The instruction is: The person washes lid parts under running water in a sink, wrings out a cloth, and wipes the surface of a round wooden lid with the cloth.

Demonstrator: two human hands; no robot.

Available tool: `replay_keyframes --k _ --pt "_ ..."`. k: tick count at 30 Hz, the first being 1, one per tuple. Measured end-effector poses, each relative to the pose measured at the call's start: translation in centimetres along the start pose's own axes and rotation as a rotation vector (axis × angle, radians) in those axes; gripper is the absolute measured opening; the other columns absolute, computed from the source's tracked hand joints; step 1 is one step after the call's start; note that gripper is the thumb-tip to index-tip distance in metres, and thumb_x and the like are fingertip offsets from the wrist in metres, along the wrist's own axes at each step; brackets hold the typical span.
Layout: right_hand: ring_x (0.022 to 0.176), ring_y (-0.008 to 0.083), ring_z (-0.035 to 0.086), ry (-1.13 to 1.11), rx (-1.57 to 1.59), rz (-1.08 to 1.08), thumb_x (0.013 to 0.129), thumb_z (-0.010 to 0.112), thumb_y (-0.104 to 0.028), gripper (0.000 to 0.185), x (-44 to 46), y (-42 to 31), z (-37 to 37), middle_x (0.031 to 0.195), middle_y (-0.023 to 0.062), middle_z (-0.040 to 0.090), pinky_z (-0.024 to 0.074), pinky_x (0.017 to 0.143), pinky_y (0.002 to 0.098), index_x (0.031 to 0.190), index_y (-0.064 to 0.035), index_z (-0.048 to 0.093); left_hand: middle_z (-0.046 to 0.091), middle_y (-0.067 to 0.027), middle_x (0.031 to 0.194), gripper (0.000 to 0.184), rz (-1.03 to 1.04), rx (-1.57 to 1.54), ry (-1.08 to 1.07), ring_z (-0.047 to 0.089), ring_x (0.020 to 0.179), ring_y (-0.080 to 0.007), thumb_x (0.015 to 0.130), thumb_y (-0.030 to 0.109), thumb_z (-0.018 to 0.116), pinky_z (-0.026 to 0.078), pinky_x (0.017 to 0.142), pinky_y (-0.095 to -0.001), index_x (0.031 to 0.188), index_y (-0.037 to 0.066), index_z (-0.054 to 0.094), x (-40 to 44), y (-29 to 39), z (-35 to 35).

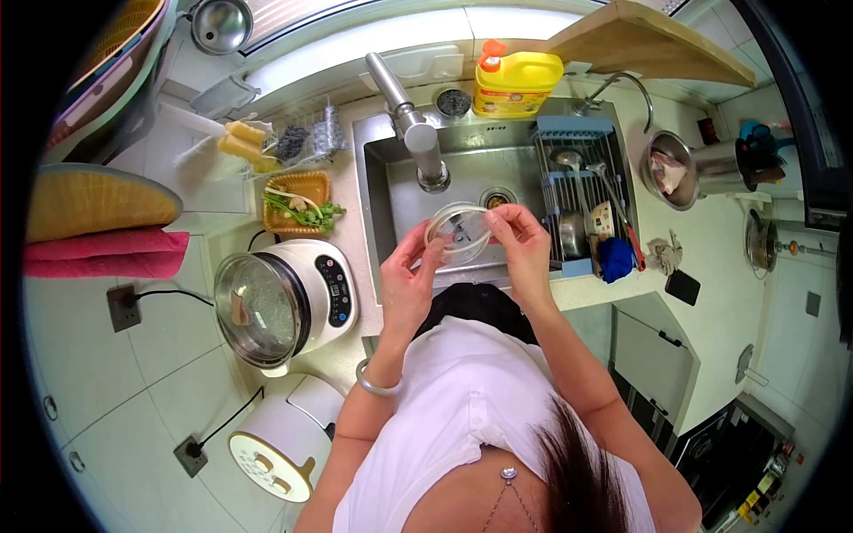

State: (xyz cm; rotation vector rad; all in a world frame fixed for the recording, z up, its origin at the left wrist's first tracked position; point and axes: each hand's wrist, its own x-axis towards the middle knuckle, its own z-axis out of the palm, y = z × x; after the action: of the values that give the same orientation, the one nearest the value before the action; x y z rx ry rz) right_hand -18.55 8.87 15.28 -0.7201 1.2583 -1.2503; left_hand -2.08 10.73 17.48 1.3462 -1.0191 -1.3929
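Observation:
Over the front of the steel sink [380, 191], I hold a clear round piece with a pale rim [462, 234]. Whether it is a lid or a shallow bowl, I cannot tell. My left hand [412, 274] pinches its left edge between thumb and fingers. On the opposite side, my right hand [522, 244] grips the rim with thumb and fingertips. Directly beyond the piece lie the sink drain [498, 197] and the tap [420, 138].
Right of the sink basin, a blue-grey drying rack [573, 126] holds ladles and a blue cloth [615, 259]. A yellow jug [518, 84] stands behind. Leftward are a food tray [298, 202] and a white cooker [333, 289]. A steel bowl [668, 169] contains meat.

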Motion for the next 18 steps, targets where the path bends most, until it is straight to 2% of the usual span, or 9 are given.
replay_keyframes --k 1,4,8,10,11,13,18 --pt "0.076 0.0045 0.054 0.024 -0.051 -0.018 0.091 0.068 -0.019 0.016 0.0 0.2 -0.1 0.089 -0.0031 0.062 0.0437 0.067 0.0208 0.098 -0.0051 0.065 0.07 -0.0118 0.105 0.038 0.001 0.0 0.002 0.065 0.095 -0.0136 0.098 0.017 0.057 0.053 0.08 -0.0266 0.128 -0.006 0.055 0.0 0.2 0.0" --pt "0.071 0.0038 0.051 0.041 -0.108 0.014 0.092 0.067 -0.019 0.015 -0.2 0.2 -0.2 0.082 -0.0032 0.06 0.0415 0.061 0.0204 0.092 -0.0036 0.066 0.07 -0.0111 0.106 0.038 0.001 0.001 0.005 0.066 0.095 -0.0144 0.098 0.019 0.057 0.054 0.078 -0.0265 0.128 -0.005 0.055 -0.2 0.3 0.0" --pt "0.067 0.0038 0.05 0.003 -0.25 -0.092 0.094 0.064 -0.018 0.017 -0.4 0.6 -0.7 0.077 -0.002 0.058 0.0395 0.057 0.0209 0.095 -0.0007 0.064 0.069 -0.0121 0.107 0.037 -0.064 -0.081 0.065 0.066 0.094 -0.0151 0.099 0.019 0.057 0.056 0.075 -0.0265 0.128 -0.005 0.055 -0.3 0.2 0.0" --pt "0.068 0.0051 0.051 -0.123 -0.258 0.076 0.095 0.062 -0.015 0.017 -0.8 0.4 -1.0 0.078 -0.0012 0.057 0.0446 0.061 0.0209 0.099 0.0012 0.062 0.068 -0.0128 0.108 0.037 -0.093 -0.094 0.097 0.066 0.094 -0.0152 0.099 0.018 0.057 0.057 0.074 -0.0268 0.128 -0.004 0.055 -0.3 0.0 0.0" --pt "0.068 0.0051 0.051 -0.122 -0.258 0.075 0.095 0.062 -0.015 0.017 -1.0 0.4 -0.9 0.078 -0.0012 0.057 0.0446 0.061 0.0209 0.099 0.0012 0.062 0.068 -0.0134 0.108 0.038 -0.085 -0.122 0.102 0.067 0.092 -0.0154 0.098 0.02 0.057 0.058 0.073 -0.0275 0.128 -0.004 0.055 -0.4 -0.1 0.1" --pt "0.069 0.0061 0.055 -0.133 -0.17 0.038 0.094 0.062 -0.01 0.013 -1.2 0.2 -0.7 0.08 0.0007 0.059 0.0495 0.061 0.0222 0.101 0.0016 0.06 0.068 -0.0139 0.108 0.039 -0.078 -0.149 0.108 0.067 0.09 -0.0157 0.098 0.022 0.058 0.06 0.072 -0.0282 0.127 -0.004 0.055 -0.5 -0.1 0.3" --pt "0.068 0.008 0.059 -0.09 0.019 0.06 0.089 0.062 0.0 0.01 -1.8 -0.3 -0.2 0.083 0.0029 0.062 0.0511 0.061 0.0237 0.099 0.002 0.06 0.067 -0.0122 0.106 0.039 -0.083 -0.179 0.15 0.066 0.088 -0.0136 0.098 0.023 0.058 0.06 0.07 -0.027 0.127 -0.003 0.056 -0.7 0.5 0.8"
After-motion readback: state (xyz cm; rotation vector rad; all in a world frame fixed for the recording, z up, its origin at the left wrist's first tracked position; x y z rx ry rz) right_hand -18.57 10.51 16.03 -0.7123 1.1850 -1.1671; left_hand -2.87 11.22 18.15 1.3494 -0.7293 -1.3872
